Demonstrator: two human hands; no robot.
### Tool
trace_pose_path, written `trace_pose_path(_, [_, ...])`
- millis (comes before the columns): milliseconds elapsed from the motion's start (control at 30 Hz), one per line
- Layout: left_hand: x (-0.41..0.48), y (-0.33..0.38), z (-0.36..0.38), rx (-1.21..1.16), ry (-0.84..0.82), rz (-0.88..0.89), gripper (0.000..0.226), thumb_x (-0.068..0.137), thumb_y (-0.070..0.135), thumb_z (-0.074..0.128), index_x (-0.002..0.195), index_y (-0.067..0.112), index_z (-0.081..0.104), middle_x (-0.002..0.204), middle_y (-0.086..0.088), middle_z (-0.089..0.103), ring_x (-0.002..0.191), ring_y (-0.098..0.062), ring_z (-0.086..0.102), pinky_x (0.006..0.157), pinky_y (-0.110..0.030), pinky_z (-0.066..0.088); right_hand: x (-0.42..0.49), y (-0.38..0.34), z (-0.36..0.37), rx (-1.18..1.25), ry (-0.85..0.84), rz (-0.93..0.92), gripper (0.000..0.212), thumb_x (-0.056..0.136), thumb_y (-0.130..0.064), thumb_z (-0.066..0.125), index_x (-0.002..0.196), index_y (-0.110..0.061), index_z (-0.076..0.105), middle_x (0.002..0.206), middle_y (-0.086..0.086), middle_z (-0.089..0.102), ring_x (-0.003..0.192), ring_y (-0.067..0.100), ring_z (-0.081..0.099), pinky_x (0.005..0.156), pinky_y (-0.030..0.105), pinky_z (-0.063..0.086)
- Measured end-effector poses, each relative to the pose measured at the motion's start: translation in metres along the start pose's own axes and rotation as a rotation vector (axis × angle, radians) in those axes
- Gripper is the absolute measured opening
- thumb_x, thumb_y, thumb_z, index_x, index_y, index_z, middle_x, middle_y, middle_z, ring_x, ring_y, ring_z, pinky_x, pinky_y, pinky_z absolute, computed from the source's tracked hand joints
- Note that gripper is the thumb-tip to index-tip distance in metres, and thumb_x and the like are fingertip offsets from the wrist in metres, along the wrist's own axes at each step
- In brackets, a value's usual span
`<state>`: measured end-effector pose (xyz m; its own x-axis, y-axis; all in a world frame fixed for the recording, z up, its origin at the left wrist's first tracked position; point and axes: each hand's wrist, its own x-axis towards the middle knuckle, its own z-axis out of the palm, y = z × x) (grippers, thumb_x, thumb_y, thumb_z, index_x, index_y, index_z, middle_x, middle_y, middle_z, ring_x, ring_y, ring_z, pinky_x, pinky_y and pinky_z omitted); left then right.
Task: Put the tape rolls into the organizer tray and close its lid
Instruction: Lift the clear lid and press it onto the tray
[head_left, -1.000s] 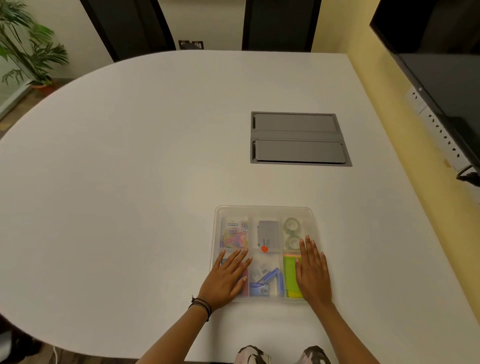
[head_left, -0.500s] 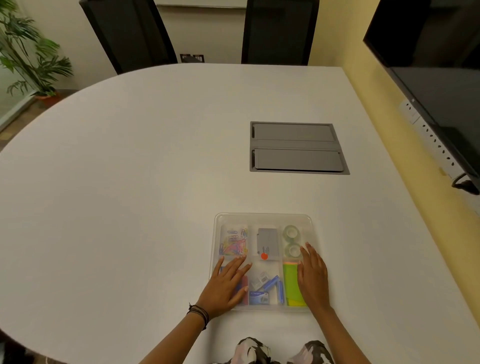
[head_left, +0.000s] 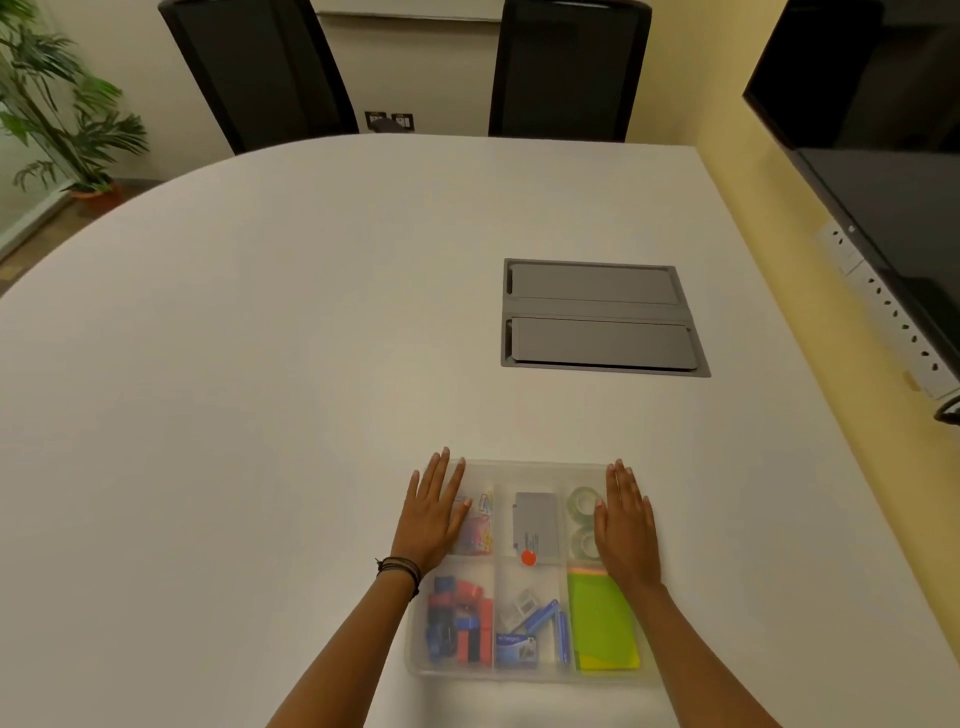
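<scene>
The clear organizer tray (head_left: 530, 675) lies on the white table near me, with its translucent lid (head_left: 535, 470) down over the compartments. Two clear tape rolls (head_left: 583, 522) sit one behind the other in the far right compartment, seen through the lid. My left hand (head_left: 434, 514) rests flat, fingers spread, on the lid's far left corner. On the far right part of the lid lies my right hand (head_left: 626, 525), also flat and holding nothing. Both palms touch the lid.
Other compartments hold coloured paper clips (head_left: 480, 525), a grey box (head_left: 535, 525), binder clips (head_left: 460, 623), staples boxes (head_left: 530, 629) and green sticky notes (head_left: 602, 623). A grey cable hatch (head_left: 597, 317) is set into the table beyond. Two black chairs stand at the far edge; a screen hangs on the right.
Both hands have slid from the near half of the lid to its far corners and spread wider apart. The tray has stayed in place.
</scene>
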<state>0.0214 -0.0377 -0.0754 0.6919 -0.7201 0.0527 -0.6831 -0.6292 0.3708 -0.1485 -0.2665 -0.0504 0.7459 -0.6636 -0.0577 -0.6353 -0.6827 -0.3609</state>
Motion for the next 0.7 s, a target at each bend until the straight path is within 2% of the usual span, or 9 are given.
trace_pose_path(167, [0.000,0.001,0.003,-0.035,0.050,0.010,0.055,0.098,0.052,0.009,0.147,0.032,-0.007,0.152,-0.007,0.014,0.139,-0.010,-0.007,0.111,-0.028,-0.007,0.001,-0.003,0.000,-0.017,0.011,0.012,0.062,0.086,-0.038,0.008,0.142,-0.014,0.019,0.152,0.005,0.025,0.140,0.018,0.022,0.113,0.046,0.023])
trace_pose_path(300, [0.001,0.000,0.002,0.001,0.057,0.014,0.055,0.099,0.050,0.011,0.147,0.029,-0.004,0.150,-0.012,0.023,0.140,-0.011,-0.006,0.111,-0.033,-0.005,0.001,-0.006,-0.001,-0.010,0.021,0.023,0.062,0.087,-0.037,0.009,0.141,-0.011,0.024,0.150,0.007,0.030,0.138,0.021,0.027,0.110,0.050,0.027])
trace_pose_path(533, [0.002,-0.001,-0.001,0.097,0.017,-0.003,0.057,0.098,0.052,0.008,0.147,0.027,-0.005,0.149,-0.012,0.027,0.140,-0.012,-0.009,0.108,-0.043,-0.002,-0.001,-0.011,-0.007,-0.027,-0.032,0.037,0.068,0.083,-0.040,0.003,0.141,-0.009,0.023,0.151,0.009,0.027,0.140,0.024,0.024,0.110,0.055,0.024])
trace_pose_path(700, [0.006,-0.003,-0.008,0.122,0.033,0.067,0.057,0.098,0.051,0.008,0.148,0.025,-0.003,0.154,0.001,-0.013,0.140,-0.017,-0.007,0.109,-0.044,-0.001,0.007,-0.016,-0.018,-0.026,-0.050,0.006,0.077,0.079,-0.053,-0.004,0.142,-0.015,0.019,0.154,0.013,0.016,0.142,0.027,0.014,0.114,0.054,0.013])
